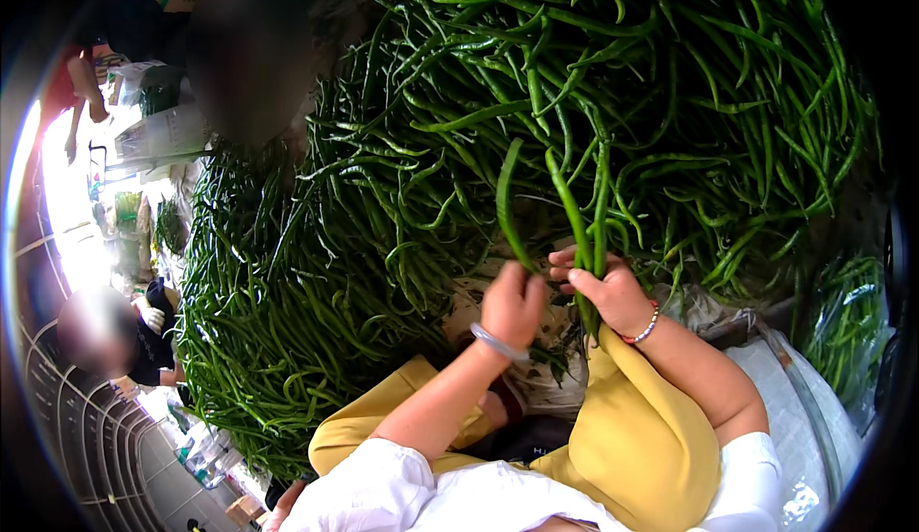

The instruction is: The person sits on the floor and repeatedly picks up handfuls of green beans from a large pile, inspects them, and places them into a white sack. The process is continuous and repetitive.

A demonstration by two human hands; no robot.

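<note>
My left hand (511, 306), with a pale bangle at its wrist, grips one long green chili pepper (508, 198) by its lower end. The pepper points up and bends slightly. Just to the right, my right hand (610, 291) wears a beaded bracelet and holds a small bunch of long green peppers (583, 241) upright. Their lower ends hang below the palm, above my yellow trouser leg (639, 417). The hands are close together but apart. Before them spreads a large heap of long green peppers (445, 144).
A clear plastic bag of green peppers (847, 324) stands at the right. Pale plastic sheeting (782, 403) lies beside my right leg. Bits of leaf and stem litter the ground cloth (549, 388) between my knees. Other people, one with a gloved hand (151, 316), are beyond the heap at left.
</note>
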